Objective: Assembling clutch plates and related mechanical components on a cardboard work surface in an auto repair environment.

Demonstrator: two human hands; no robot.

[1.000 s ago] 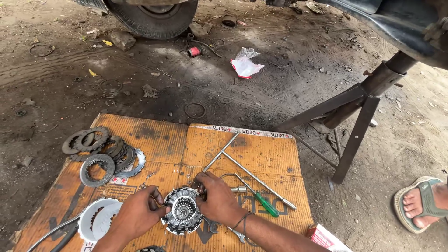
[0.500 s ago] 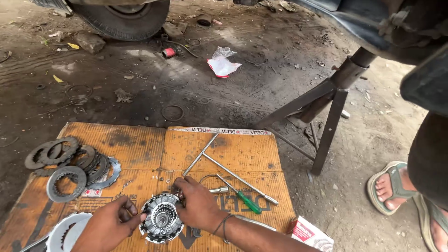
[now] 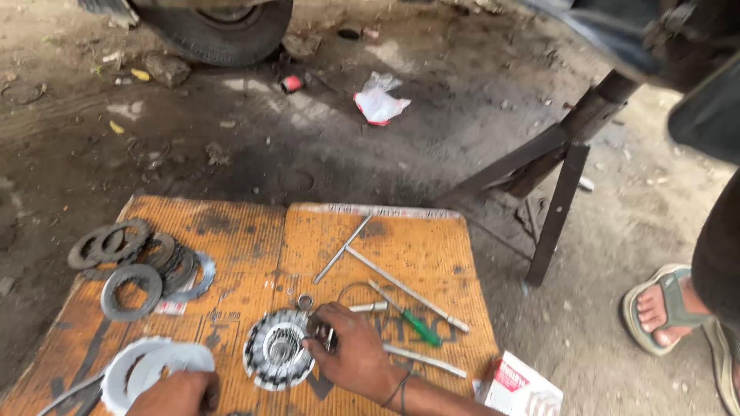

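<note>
A round toothed metal clutch hub (image 3: 276,353) lies on an orange cardboard sheet (image 3: 239,231). My right hand (image 3: 351,354) grips the hub's right edge, and a small dark part sits under its fingers. My left hand (image 3: 179,393) is at the bottom edge, with its fingers curled on the rim of two overlapping silver ring plates (image 3: 142,362) left of the hub. A small metal ring (image 3: 305,302) lies just above the hub.
Dark friction rings (image 3: 131,258) are piled at the sheet's left. A T-handle wrench (image 3: 385,273), a green-handled screwdriver (image 3: 416,325) and a rod lie to the right. A white and red box (image 3: 520,385), a metal stand (image 3: 559,177), a tyre (image 3: 223,35) and another person's sandalled foot (image 3: 663,308) surround the sheet.
My left hand has left the hub and moved down-left onto the silver ring plates. My right hand stays on the hub. The camera has shifted right.
</note>
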